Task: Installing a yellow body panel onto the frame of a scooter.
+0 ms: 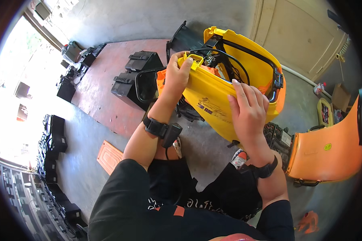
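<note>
A yellow plastic side panel with dark markings stands in front of me on what looks like a scooter's rear body. My left hand grips the panel's left end, thumb on the near side beside a yellow looped tab, other fingers partly hidden behind. My right hand lies against the panel's right part, fingers stretched to its upper edge, thumb on the outer face. Behind the panel run a black frame tube and cables. A second yellow panel forms the far side.
Black battery-like boxes stand on a reddish floor mat to the left. An orange flat cover lies on the floor. At right sits an orange vehicle body part. Several black boxes line the far left.
</note>
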`<state>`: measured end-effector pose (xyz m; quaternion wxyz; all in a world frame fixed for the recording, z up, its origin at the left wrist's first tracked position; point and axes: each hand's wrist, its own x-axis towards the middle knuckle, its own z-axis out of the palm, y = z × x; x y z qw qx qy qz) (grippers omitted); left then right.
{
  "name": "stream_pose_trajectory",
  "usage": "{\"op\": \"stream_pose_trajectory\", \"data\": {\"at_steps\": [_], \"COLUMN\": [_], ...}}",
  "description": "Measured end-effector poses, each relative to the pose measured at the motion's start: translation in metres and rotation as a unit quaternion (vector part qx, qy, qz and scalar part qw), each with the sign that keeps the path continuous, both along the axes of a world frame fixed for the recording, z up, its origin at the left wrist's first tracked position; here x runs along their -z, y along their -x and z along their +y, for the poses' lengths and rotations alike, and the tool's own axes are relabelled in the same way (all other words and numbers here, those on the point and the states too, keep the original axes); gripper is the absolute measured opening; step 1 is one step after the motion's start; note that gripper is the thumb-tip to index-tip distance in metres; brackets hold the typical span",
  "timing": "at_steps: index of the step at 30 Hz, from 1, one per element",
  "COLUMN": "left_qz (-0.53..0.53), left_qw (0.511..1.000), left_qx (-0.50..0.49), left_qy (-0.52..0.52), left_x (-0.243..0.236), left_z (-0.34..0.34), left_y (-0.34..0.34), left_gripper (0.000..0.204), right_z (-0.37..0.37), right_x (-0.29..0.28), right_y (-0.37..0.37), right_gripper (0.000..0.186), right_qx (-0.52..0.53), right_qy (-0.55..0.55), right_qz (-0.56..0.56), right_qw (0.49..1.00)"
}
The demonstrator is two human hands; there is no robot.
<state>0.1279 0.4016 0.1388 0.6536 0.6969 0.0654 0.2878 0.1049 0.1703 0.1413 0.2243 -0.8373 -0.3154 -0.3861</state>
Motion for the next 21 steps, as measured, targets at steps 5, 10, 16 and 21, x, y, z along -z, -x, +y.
{"op": "stream_pose_trajectory", "data": {"at_steps": [5,10,16,21], "left_qz": [0.054,0.068,0.008,0.036], "left_qw": [0.997,0.996,0.998,0.993], "left_qx": [0.049,0.053,0.010,-0.040], "left_qy": [0.021,-0.009,-0.063,-0.108], "left_x": [-0.002,-0.004,0.016,0.005], "left_z": [0.012,0.010,0.013,0.008], "left_y": [-0.005,-0.002,-0.001,-0.002], "left_gripper": [0.034,0.034,0.038,0.037], "right_z": [0.003,0.004,0.001,0.003], "right_x": [-0.001,0.001,-0.002,0.003], "right_y": [0.000,0.002,0.010,0.005], "right_gripper": [0.042,0.041,0.044,0.045], "right_qx": [0.006,0.019,0.023,0.035], "right_qy": [0.004,0.001,0.026,0.016], "right_qz": [-0.006,0.003,0.018,-0.007], "right_qw": [1.000,1.000,0.999,0.999]}}
